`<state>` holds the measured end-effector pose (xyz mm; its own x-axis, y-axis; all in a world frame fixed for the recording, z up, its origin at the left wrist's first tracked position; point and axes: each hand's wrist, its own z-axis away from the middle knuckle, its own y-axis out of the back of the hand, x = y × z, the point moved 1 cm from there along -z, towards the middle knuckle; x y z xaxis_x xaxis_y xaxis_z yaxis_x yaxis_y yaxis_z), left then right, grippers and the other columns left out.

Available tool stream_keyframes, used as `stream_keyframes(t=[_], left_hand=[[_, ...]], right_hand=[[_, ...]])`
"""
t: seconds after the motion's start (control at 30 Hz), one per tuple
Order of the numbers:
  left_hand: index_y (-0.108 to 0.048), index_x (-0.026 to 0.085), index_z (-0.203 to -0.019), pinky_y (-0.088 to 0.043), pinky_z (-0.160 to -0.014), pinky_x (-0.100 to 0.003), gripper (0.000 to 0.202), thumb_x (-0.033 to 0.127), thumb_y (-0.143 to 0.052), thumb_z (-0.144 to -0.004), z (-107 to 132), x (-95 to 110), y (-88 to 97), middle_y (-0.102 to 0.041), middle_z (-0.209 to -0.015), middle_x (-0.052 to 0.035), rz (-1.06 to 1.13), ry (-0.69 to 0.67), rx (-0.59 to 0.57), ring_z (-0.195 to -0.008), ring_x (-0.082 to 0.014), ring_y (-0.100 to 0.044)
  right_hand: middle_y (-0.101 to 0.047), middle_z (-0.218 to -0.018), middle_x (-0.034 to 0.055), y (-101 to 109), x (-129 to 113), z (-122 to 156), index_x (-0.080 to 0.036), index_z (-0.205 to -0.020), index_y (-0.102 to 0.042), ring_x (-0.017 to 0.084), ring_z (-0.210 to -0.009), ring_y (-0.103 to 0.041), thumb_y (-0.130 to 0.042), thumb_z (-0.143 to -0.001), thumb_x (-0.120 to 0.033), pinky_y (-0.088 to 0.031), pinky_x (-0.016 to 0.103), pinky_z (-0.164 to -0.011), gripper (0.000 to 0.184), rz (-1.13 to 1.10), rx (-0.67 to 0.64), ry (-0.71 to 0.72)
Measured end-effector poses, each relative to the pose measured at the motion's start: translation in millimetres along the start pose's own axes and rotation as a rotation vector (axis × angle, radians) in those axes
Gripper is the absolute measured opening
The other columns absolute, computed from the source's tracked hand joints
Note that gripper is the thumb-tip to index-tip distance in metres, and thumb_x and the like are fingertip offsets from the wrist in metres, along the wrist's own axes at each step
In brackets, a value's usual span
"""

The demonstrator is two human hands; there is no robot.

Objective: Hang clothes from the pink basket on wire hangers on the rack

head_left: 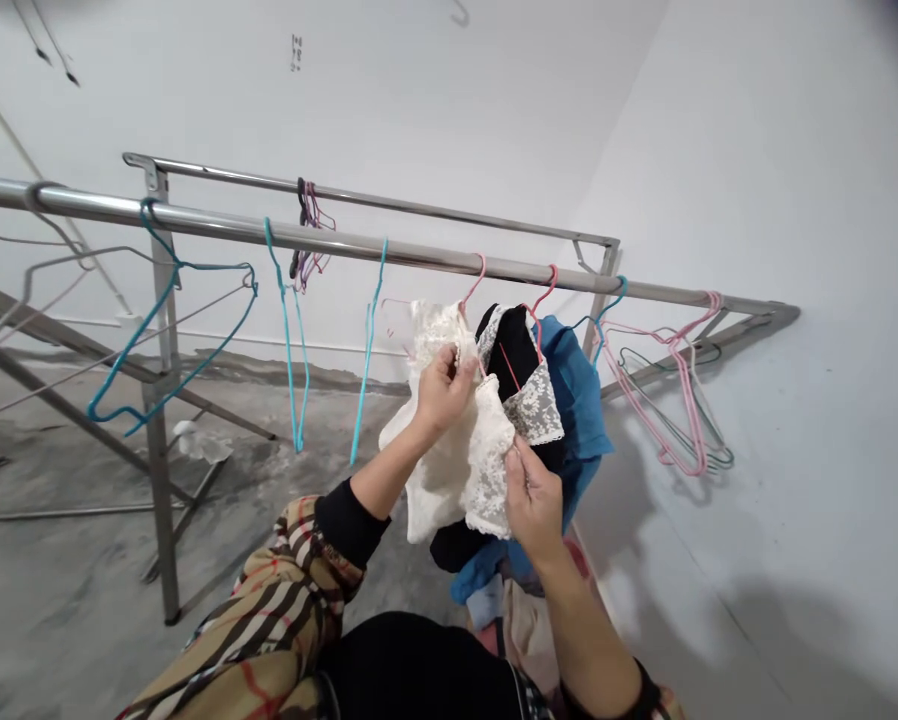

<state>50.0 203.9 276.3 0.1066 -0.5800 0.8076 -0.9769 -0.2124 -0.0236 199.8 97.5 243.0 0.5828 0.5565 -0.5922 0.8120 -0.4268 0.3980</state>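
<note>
A white lace garment (456, 450) hangs on a pink hanger (476, 284) from the near steel rail (194, 222). My left hand (443, 385) is closed on its upper part near the hanger's shoulder. My right hand (533, 497) pinches its lower lace edge. Just right of it hangs a black garment with grey lace trim (520, 365) on another pink hanger, and behind that a blue garment (580, 395).
Empty teal hangers (164, 330) and grey wire hangers hang on the rail's left part. A bunch of pink and green hangers (678, 405) hangs at its right end. A second rail (389, 203) runs behind. White walls stand right and behind; more clothes (516, 610) lie below.
</note>
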Motion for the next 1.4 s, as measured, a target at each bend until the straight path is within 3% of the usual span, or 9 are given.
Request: stream_keyframes(t=[0.17, 0.3, 0.5, 0.63, 0.77, 0.87, 1.13, 1.27, 1.4], left_hand=[[-0.042, 0.021, -0.137, -0.052, -0.084, -0.033, 0.051, 0.038, -0.052, -0.09, 36, -9, 4.0, -0.057, -0.128, -0.0132, -0.139, 0.002, -0.035, -0.095, -0.0179, -0.063], [-0.065, 0.02, -0.104, -0.049, -0.093, -0.038, 0.032, 0.044, -0.049, -0.091, 63, 1, 15.1, -0.061, -0.114, -0.0115, -0.397, -0.022, -0.173, -0.114, -0.0242, -0.057], [-0.062, 0.02, -0.079, -0.044, -0.101, -0.047, 0.031, 0.052, -0.062, -0.081, 86, 27, 27.0, -0.058, -0.126, -0.0132, -0.705, -0.235, -0.207, -0.121, -0.0326, -0.051], [-0.06, 0.02, -0.094, -0.051, -0.074, -0.037, 0.034, 0.052, -0.059, -0.083, 96, 31, 27.3, -0.069, -0.091, -0.0102, -0.767, -0.008, -0.461, -0.087, -0.028, -0.066], [-0.056, 0.019, -0.108, -0.047, -0.066, -0.035, 0.05, 0.056, -0.066, -0.076, 96, 31, 34.8, -0.07, -0.09, -0.0097, -0.801, 0.206, -0.48, -0.085, -0.0306, -0.067], [-0.06, 0.022, -0.098, -0.046, -0.067, -0.032, 0.031, 0.046, -0.065, -0.08, 96, 33, 42.1, -0.071, -0.089, -0.0055, -0.748, 0.206, -0.52, -0.084, -0.0263, -0.067], [-0.063, 0.022, -0.088, -0.048, -0.063, -0.028, 0.009, 0.018, -0.055, -0.088, 114, 33, 62.8, -0.067, -0.101, -0.0052, -1.049, -0.304, -0.48, -0.091, -0.0202, -0.062], [-0.064, 0.018, -0.092, -0.053, -0.073, -0.029, 0.014, 0.012, -0.052, -0.089, 125, 27, 70.3, -0.065, -0.11, -0.0087, -1.019, -0.518, -0.422, -0.088, -0.018, -0.063], [-0.061, 0.019, -0.112, -0.054, -0.086, -0.031, 0.025, 0.016, -0.054, -0.088, 133, 27, 76.4, -0.062, -0.122, -0.0104, -0.822, -0.515, -0.402, -0.102, -0.0191, -0.064]], right_hand=[[-0.074, -0.106, 0.0122, -19, 7, 6, -0.015, -0.119, -0.067, 0.025, -0.091, -0.073, -0.049, -0.092, -0.035, -0.06, 0.034, -0.078, 0.038, -0.067, -0.001, -0.032], [-0.072, -0.111, 0.0126, -24, 15, 10, -0.015, -0.123, -0.064, 0.026, -0.1, -0.07, -0.052, -0.09, -0.036, -0.058, 0.038, -0.086, 0.041, -0.125, -0.037, -0.069], [-0.07, -0.111, 0.0132, -30, 23, 18, -0.017, -0.116, -0.065, 0.024, -0.101, -0.068, -0.051, -0.09, -0.036, -0.055, 0.039, -0.09, 0.035, -0.172, -0.148, -0.094], [-0.07, -0.11, 0.0125, -36, 23, 24, -0.018, -0.113, -0.065, 0.025, -0.103, -0.066, -0.052, -0.09, -0.036, -0.053, 0.039, -0.092, 0.032, -0.203, -0.181, -0.117], [-0.069, -0.117, 0.013, -44, 21, 32, -0.017, -0.126, -0.059, 0.027, -0.106, -0.066, -0.06, -0.084, -0.039, -0.054, 0.04, -0.092, 0.047, -0.313, -0.237, -0.237], [-0.069, -0.117, 0.0124, -48, 14, 38, -0.017, -0.127, -0.059, 0.026, -0.104, -0.067, -0.064, -0.079, -0.038, -0.055, 0.04, -0.09, 0.052, -0.49, -0.264, -0.339], [-0.067, -0.119, 0.0035, -46, -26, 32, -0.026, -0.118, -0.063, 0.02, -0.093, -0.068, -0.065, -0.078, -0.035, -0.058, 0.035, -0.079, 0.041, -1.164, -0.416, -0.693], [-0.072, -0.102, 0.0011, -61, -36, 26, -0.024, -0.106, -0.065, 0.018, -0.089, -0.068, -0.074, -0.073, -0.036, -0.056, 0.03, -0.077, 0.036, -1.086, -0.231, -0.827], [-0.073, -0.091, 0.0008, -74, -36, 25, -0.021, -0.097, -0.066, 0.017, -0.084, -0.068, -0.074, -0.068, -0.032, -0.055, 0.028, -0.075, 0.032, -1.055, -0.02, -0.892]])
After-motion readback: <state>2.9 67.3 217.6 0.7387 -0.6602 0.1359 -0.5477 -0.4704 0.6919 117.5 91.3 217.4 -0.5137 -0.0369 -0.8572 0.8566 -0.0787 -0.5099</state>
